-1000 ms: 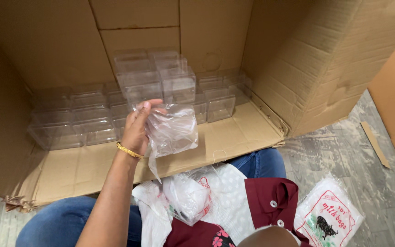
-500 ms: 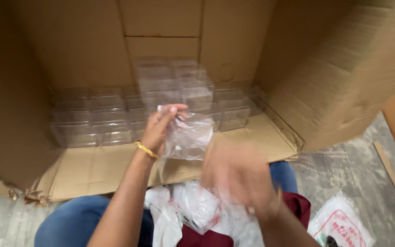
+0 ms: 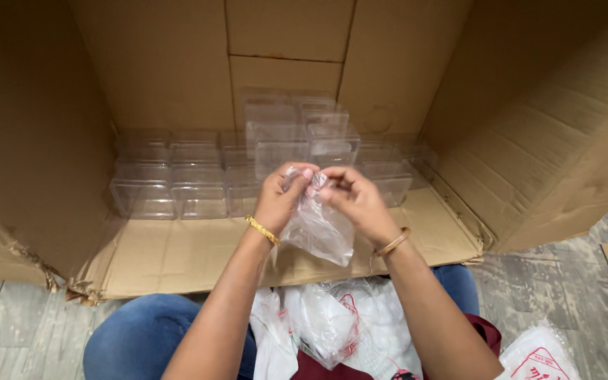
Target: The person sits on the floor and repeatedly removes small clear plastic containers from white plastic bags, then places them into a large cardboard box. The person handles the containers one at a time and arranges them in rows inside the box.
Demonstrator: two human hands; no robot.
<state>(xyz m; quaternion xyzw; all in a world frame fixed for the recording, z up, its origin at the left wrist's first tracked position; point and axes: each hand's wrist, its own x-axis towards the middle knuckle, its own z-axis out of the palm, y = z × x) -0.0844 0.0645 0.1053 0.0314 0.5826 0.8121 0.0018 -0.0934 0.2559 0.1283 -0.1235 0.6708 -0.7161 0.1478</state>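
Between the two hands, held up before the opening of a big cardboard box point(image 3: 177, 63) lying on its side, hangs a small clear bag point(image 3: 318, 229). The left hand point(image 3: 279, 193) pinches the bag's top edge between thumb and fingers; the right hand point(image 3: 357, 200) grips the same edge just beside it, fingertips almost touching the left's. Both are closed on the plastic, and the bag dangles below them, limp and crumpled. It looks empty, though the creased film makes that hard to be sure of, and I cannot tell whether its mouth is parted yet.

Behind the bag, on the box's lower flap point(image 3: 198, 253), stand rows of clear plastic containers point(image 3: 170, 186), some stacked two and three high toward the middle point(image 3: 293, 130). They fill the back of the box from left to right, touching one another; the front strip of the flap is bare cardboard.

On the lap, over the jeans point(image 3: 131, 338), lies a heap of more bags point(image 3: 332, 324), white and clear, some with red print. Another printed bag point(image 3: 540, 359) lies on the grey floor point(image 3: 564, 281) at the right.

Judging from this, the work is somewhere in the middle: a good number of containers already stand ranked in the box, one bag is in hand at its top edge, and a pile of bags on the lap is untouched.
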